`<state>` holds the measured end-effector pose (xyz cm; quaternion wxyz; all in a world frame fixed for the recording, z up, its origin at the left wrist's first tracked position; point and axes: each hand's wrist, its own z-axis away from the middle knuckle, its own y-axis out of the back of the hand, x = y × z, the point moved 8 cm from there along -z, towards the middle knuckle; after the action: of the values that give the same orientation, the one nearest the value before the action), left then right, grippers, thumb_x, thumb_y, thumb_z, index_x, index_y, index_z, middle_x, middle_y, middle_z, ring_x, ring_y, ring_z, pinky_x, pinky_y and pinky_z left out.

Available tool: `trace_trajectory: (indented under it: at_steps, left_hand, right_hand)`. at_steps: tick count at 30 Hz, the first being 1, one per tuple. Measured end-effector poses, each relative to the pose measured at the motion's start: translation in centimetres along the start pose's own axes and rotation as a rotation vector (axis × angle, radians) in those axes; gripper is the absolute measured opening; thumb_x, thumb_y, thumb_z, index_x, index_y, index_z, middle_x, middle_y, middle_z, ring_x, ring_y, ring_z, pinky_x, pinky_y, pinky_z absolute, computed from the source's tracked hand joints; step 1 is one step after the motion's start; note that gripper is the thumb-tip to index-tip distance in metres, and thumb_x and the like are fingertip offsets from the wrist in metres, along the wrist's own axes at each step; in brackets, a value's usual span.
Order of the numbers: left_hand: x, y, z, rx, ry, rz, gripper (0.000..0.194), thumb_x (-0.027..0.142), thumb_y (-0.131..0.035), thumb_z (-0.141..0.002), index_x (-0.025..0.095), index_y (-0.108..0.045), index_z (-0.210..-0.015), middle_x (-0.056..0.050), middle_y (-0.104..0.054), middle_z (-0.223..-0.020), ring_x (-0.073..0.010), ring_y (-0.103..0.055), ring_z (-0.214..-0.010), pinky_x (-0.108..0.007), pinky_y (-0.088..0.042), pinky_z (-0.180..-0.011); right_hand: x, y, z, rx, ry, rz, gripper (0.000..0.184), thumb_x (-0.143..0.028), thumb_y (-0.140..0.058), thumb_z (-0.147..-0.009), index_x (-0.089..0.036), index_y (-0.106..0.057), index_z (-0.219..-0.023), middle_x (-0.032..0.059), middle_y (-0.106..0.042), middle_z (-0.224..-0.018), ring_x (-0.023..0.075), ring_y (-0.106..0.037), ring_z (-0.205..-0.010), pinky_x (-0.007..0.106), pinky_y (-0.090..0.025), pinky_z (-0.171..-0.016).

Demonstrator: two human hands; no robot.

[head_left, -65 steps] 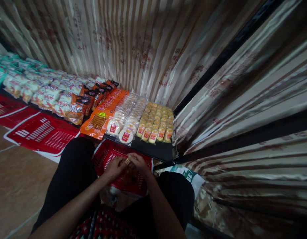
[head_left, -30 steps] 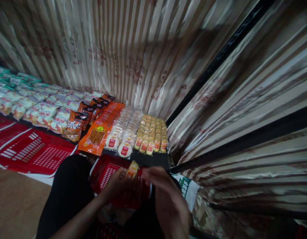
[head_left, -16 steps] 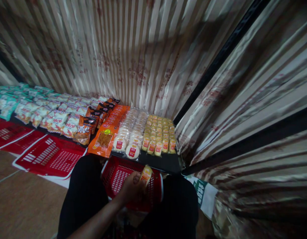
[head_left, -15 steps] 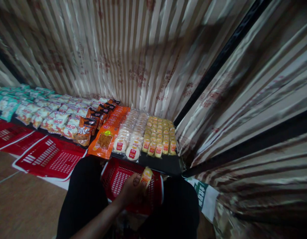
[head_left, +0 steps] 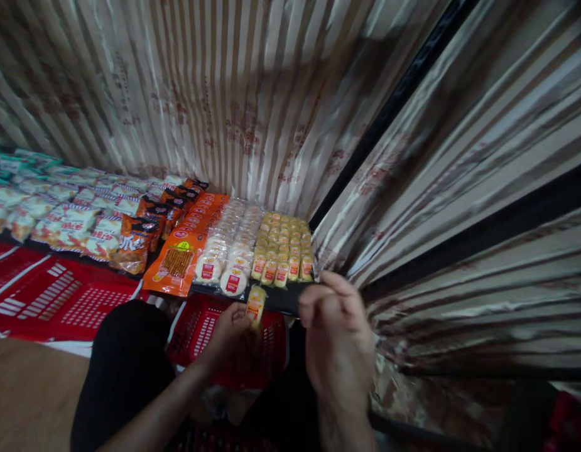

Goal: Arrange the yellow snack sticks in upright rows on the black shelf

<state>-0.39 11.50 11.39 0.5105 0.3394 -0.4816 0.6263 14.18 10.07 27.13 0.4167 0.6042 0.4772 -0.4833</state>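
Note:
My left hand (head_left: 228, 329) is closed on a small snack pack (head_left: 255, 302) in a clear yellow wrapper with a red and white label. It holds the pack upright above a red plastic basket (head_left: 196, 326), just in front of the shelf edge. My right hand (head_left: 337, 333) is raised at the right front of the shelf, its fingers bent and blurred; nothing shows in it, though its inner side is hidden. Beyond both hands stand rows of matching yellow packs (head_left: 281, 251). To their left are rows of round white crackers (head_left: 219, 257) in clear wrap.
Orange stick-snack bags (head_left: 177, 257), orange-black bags (head_left: 132, 242) and white snack bags (head_left: 71, 226) line the black shelf (head_left: 285, 298) leftward. More red baskets (head_left: 59, 301) lie below. Striped curtain (head_left: 243, 94) backs the shelf, with a dark pole (head_left: 389, 119) at right.
My right hand has come into view at the right. My left hand has lifted the yellow pack slightly towards the shelf. The view has shifted, so the shelf sits further left.

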Motion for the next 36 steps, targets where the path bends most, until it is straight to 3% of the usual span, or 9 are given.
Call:
trace_trajectory:
  at_steps: [4, 9, 13, 17, 22, 28, 36]
  left_hand:
    - [1.8, -1.5, -0.7, 0.013, -0.019, 0.009, 0.037, 0.043, -0.062, -0.066, 0.014, -0.054, -0.087, -0.005, -0.065, -0.081, -0.0139, -0.060, -0.069, -0.024, -0.045, -0.060]
    - [1.8, -4.5, -2.3, -0.052, -0.046, -0.037, 0.029, 0.037, -0.058, -0.069, 0.013, -0.055, -0.086, -0.006, -0.065, -0.084, -0.0124, -0.059, -0.069, -0.023, -0.047, -0.060]
    - [1.1, -6.4, -3.4, -0.065, -0.088, -0.187, 0.026, 0.031, -0.051, -0.076, 0.015, -0.058, -0.094, -0.005, -0.064, -0.089, -0.0126, -0.059, -0.073, -0.024, -0.048, -0.065]
    - [1.7, -7.3, -4.1, 0.013, -0.182, -0.477, 0.025, 0.027, -0.049, -0.077, 0.015, -0.063, -0.094, -0.005, -0.059, -0.087, -0.0126, -0.056, -0.074, -0.025, -0.047, -0.072]
    - [1.6, -8.4, -5.6, 0.032, -0.135, -0.709, 0.026, 0.024, -0.046, -0.079, 0.017, -0.066, -0.094, -0.005, -0.057, -0.083, -0.0138, -0.054, -0.076, -0.026, -0.044, -0.075]
    - [1.4, -9.6, -7.2, -0.001, -0.119, -0.787, 0.028, 0.021, -0.040, -0.081, 0.016, -0.065, -0.091, -0.008, -0.061, -0.091, -0.0161, -0.057, -0.084, -0.026, -0.043, -0.078]
    - [1.1, -10.3, -8.3, -0.006, -0.118, -0.724, 0.033, 0.017, -0.041, -0.078, 0.014, -0.060, -0.105, -0.009, -0.062, -0.103, -0.0164, -0.057, -0.093, -0.026, -0.042, -0.088]
  right_hand:
    - [4.7, 0.0, -2.0, 0.064, -0.119, 0.115, 0.035, -0.044, -0.057, -0.074, -0.018, -0.059, -0.097, 0.0031, -0.059, -0.080, 0.0123, -0.053, -0.062, 0.024, -0.045, -0.054]
    - [10.0, 0.4, -1.5, -0.016, -0.223, 0.130, 0.041, -0.045, -0.060, -0.070, -0.019, -0.057, -0.102, 0.0051, -0.057, -0.093, 0.0114, -0.053, -0.059, 0.026, -0.049, -0.054]
    - [11.2, 2.2, -1.7, 0.040, -0.228, 0.205, 0.039, -0.045, -0.056, -0.075, -0.021, -0.055, -0.106, 0.0055, -0.059, -0.095, 0.0130, -0.057, -0.064, 0.028, -0.050, -0.061]
    - [12.6, 3.9, -2.8, 0.099, -0.266, 0.332, 0.042, -0.045, -0.055, -0.074, -0.021, -0.053, -0.108, 0.0060, -0.060, -0.101, 0.0115, -0.056, -0.057, 0.027, -0.048, -0.058]
    - [14.5, 4.9, -3.4, 0.144, -0.308, 0.401, 0.049, -0.047, -0.055, -0.073, -0.021, -0.050, -0.115, 0.0090, -0.057, -0.113, 0.0108, -0.056, -0.052, 0.027, -0.046, -0.053]
    - [16.1, 5.2, -4.2, 0.174, -0.304, 0.342, 0.050, -0.045, -0.054, -0.074, -0.022, -0.048, -0.118, 0.0090, -0.056, -0.115, 0.0127, -0.059, -0.061, 0.028, -0.048, -0.058]
    - [16.6, 5.7, -5.7, 0.209, -0.252, 0.404, 0.047, -0.040, -0.051, -0.075, -0.019, -0.049, -0.118, 0.0107, -0.056, -0.114, 0.0196, -0.061, -0.083, 0.035, -0.047, -0.079]
